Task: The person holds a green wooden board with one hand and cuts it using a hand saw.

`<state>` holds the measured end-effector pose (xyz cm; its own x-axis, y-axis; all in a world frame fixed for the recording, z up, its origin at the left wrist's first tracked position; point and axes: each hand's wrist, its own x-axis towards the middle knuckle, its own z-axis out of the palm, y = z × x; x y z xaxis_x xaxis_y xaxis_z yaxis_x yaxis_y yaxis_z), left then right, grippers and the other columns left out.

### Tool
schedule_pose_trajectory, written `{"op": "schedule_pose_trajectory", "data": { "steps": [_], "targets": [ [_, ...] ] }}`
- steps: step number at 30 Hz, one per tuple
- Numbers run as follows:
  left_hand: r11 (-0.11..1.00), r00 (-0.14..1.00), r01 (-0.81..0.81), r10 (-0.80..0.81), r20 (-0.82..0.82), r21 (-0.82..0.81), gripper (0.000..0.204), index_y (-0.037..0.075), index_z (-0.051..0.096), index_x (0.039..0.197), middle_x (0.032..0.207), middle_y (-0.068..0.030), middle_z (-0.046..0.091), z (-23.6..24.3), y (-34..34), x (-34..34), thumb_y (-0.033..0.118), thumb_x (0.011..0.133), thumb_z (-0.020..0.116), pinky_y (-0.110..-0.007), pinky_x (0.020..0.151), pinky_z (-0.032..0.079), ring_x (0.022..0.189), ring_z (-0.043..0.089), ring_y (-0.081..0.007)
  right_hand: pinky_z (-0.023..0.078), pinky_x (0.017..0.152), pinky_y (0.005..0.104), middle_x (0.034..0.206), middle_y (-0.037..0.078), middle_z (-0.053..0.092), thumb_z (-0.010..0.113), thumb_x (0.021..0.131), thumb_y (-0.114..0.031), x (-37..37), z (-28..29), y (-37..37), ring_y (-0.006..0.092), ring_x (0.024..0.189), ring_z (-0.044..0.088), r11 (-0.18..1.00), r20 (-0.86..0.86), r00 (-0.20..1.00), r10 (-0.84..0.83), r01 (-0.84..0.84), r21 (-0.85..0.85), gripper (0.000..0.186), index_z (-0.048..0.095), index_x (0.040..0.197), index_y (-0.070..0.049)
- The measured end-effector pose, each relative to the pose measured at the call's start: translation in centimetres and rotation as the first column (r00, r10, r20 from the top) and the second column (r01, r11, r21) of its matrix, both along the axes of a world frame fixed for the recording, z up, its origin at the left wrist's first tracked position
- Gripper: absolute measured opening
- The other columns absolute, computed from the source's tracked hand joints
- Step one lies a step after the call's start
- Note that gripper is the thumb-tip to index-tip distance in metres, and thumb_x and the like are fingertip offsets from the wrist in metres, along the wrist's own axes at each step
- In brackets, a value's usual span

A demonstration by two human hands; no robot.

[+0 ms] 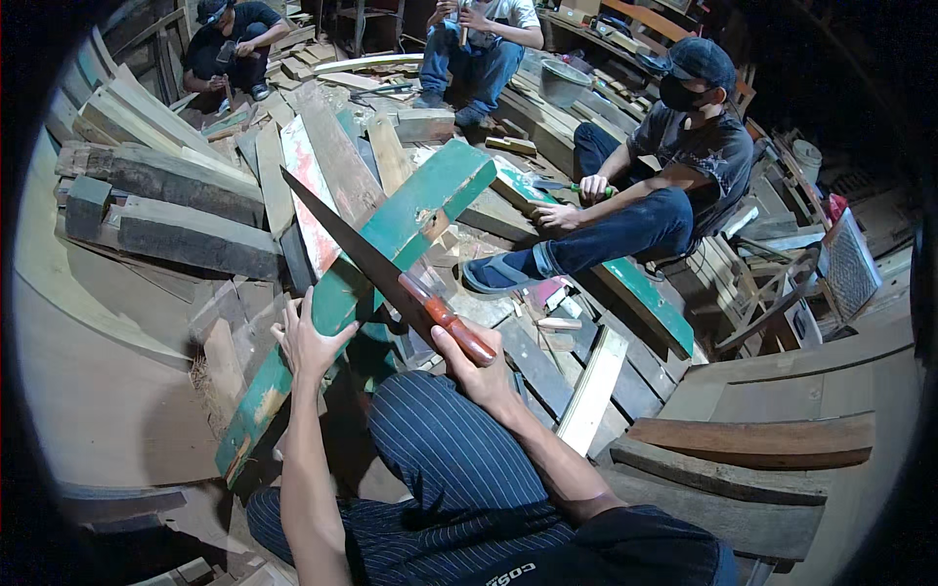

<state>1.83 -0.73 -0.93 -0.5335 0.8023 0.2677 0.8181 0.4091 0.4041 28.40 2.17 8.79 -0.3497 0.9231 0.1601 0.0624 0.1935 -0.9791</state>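
Observation:
A long green-painted wooden beam lies slantwise in front of me, with worn patches of bare wood. My left hand grips the beam's edge around its middle, thumb on top and fingers over the far side. In my right hand is a handsaw, held by its reddish-brown wooden handle. Its dark blade points up and to the left across the beam. Whether the teeth touch the wood I cannot tell. My raised knee in striped trousers is just below the saw handle.
Stacked old timbers lie to the left. A person in a dark cap sits at right, working on another green beam with a green-handled tool. Two more people sit at the back near a grey bucket. Curved planks lie at lower right.

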Motion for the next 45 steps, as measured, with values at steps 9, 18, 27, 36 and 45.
{"op": "schedule_pose_trajectory", "data": {
  "steps": [9, 18, 27, 36, 45],
  "targets": [
    [1.0, 1.0, -0.006, 0.006, -0.004, -0.004, 0.098, 0.014, 0.049, 0.141, 0.124, -0.0108, 0.05, 0.2, 0.0, 0.1, 0.058, 0.061, 0.083, -0.064, 0.104, 0.029, 0.121, 0.051, -0.0281, 0.036, 0.053, 0.03, 0.061, 0.004, 0.053, 0.067, 0.093, -0.017, 0.1, -0.3, 0.1, 0.0092, 0.056, 0.044, 1.0, -0.004, 1.0, 0.0, 0.0, 0.012, 0.024, 0.063, 0.077, 0.001],
    [0.999, 1.0, 0.018, -0.017, 0.02, -0.043, 0.097, 0.015, 0.047, 0.144, 0.125, -0.0123, 0.049, 0.4, -0.1, -0.1, 0.06, 0.065, 0.081, -0.058, 0.101, 0.029, 0.122, 0.048, -0.0298, 0.035, 0.052, 0.03, 0.061, 0.005, 0.054, 0.067, 0.093, -0.018, 0.0, -0.5, 0.0, 0.0091, 0.056, 0.044, 1.0, 0.02, 1.0, -0.016, 0.016, 0.002, 0.023, 0.065, 0.081, 0.001],
    [0.999, 1.0, 0.014, -0.014, 0.025, -0.029, 0.098, 0.014, 0.047, 0.144, 0.125, -0.0134, 0.049, 0.7, 0.3, 0.4, 0.06, 0.064, 0.081, -0.059, 0.103, 0.028, 0.122, 0.05, -0.031, 0.037, 0.054, 0.0304, 0.062, 0.005, 0.055, 0.066, 0.094, -0.018, 0.3, -0.1, 0.1, 0.0098, 0.058, 0.045, 1.0, 0.027, 1.0, -0.007, 0.007, 0.005, 0.022, 0.065, 0.084, 0.002],
    [0.996, 0.989, 0.049, -0.038, 0.145, -0.076, 0.101, 0.013, 0.046, 0.146, 0.129, -0.0161, 0.051, 2.1, -0.8, 0.2, 0.065, 0.065, 0.077, -0.059, 0.11, 0.02, 0.129, 0.045, -0.0328, 0.035, 0.052, 0.0289, 0.061, 0.001, 0.052, 0.066, 0.094, -0.016, -0.1, -0.9, 0.0, 0.0066, 0.057, 0.044, 0.999, -0.012, 1.0, -0.009, 0.009, 0.045, 0.019, 0.066, 0.089, 0.002],
    [0.988, 0.936, 0.053, -0.099, 0.338, 0.142, 0.055, 0.004, 0.07, 0.116, 0.138, -0.0205, 0.056, 8.8, -6.6, -3.5, 0.048, 0.083, 0.07, -0.059, 0.111, 0.027, 0.128, 0.051, -0.0365, 0.033, 0.053, 0.0287, 0.062, 0.001, 0.049, 0.064, 0.095, -0.015, 0.2, -0.8, -0.1, 0.0071, 0.059, 0.042, 1.0, 0.015, 1.0, -0.024, 0.024, 0.011, 0.023, 0.062, 0.081, 0.003]
  ]
}}
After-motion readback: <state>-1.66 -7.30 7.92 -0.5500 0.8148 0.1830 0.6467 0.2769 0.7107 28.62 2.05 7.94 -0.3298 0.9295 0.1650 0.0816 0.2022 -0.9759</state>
